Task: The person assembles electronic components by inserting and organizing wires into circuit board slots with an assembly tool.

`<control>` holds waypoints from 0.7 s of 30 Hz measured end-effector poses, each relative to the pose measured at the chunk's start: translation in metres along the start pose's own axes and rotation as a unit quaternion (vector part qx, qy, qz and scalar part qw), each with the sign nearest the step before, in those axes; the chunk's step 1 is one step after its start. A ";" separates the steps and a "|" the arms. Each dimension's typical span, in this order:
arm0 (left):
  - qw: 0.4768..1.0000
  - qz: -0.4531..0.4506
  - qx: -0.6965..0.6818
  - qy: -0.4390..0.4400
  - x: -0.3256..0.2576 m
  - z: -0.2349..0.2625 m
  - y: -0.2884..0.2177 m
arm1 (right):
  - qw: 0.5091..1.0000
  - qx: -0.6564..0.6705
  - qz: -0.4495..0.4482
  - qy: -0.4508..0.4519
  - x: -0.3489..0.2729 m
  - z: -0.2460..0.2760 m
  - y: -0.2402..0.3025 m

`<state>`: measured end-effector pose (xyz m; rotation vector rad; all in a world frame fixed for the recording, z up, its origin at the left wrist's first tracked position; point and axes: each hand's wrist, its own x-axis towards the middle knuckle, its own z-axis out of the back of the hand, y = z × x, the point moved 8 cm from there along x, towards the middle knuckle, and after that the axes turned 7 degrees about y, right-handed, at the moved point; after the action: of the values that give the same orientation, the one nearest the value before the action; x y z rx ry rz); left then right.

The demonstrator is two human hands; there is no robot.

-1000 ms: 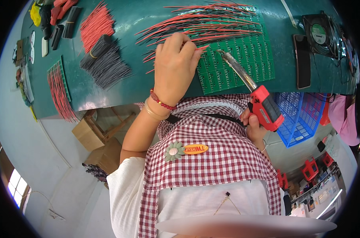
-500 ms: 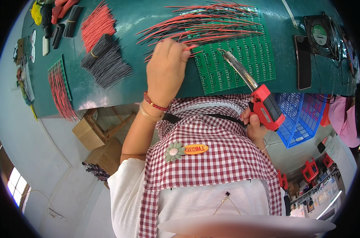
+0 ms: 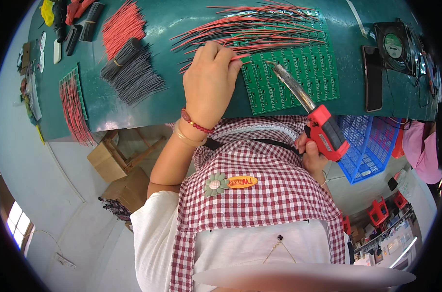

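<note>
On the green bench top (image 3: 192,104), your left hand (image 3: 209,82) pinches a red wire (image 3: 240,57) between thumb and fingertips, steadying its end against the green circuit panel (image 3: 299,73), probably so the lead stays seated at its pad. Your right hand (image 3: 311,153) is wrapped tight around the red soldering gun (image 3: 325,131), whose metal barrel angles up so the tip sits just beside the pinched wire. Spare black wires (image 3: 131,73) and red wires (image 3: 121,22) lie bundled to your left, near enough to reach.
</note>
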<state>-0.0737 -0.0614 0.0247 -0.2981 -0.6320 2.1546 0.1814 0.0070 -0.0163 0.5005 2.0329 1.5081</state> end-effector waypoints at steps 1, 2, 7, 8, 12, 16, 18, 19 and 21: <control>1.000 -0.002 0.024 0.005 -0.001 0.000 -0.002 | 1.000 -0.001 -0.003 0.000 -0.001 0.001 -0.002; 1.000 -0.002 0.025 0.005 -0.001 0.000 -0.003 | 1.000 -0.002 -0.006 0.000 -0.001 0.002 -0.003; 0.999 0.029 -0.007 0.042 0.000 -0.007 0.007 | 1.000 -0.002 -0.001 0.003 0.000 0.001 -0.004; 0.999 0.029 -0.007 0.042 0.000 -0.007 0.007 | 1.000 0.004 -0.003 0.002 0.000 0.001 -0.004; 0.998 0.029 -0.062 0.009 0.004 0.001 0.008 | 1.000 -0.003 -0.002 0.007 0.000 0.002 -0.004; 0.998 -0.041 -0.044 -0.004 0.007 0.004 0.000 | 1.000 -0.013 -0.012 0.005 -0.001 0.003 -0.008; 0.998 -0.041 -0.039 0.017 0.005 -0.002 0.001 | 0.999 -0.029 -0.025 0.003 -0.002 0.005 -0.013; 0.998 -0.043 -0.034 0.039 0.005 -0.006 0.001 | 0.999 -0.036 -0.022 0.010 -0.002 0.004 -0.015; 0.998 -0.030 -0.035 0.038 0.005 -0.007 0.001 | 0.999 -0.042 -0.018 0.017 -0.002 0.003 -0.016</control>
<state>-0.0743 -0.0555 0.0181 -0.3913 -0.6651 2.0563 0.1851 0.0037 -0.0317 0.4039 1.9839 1.5838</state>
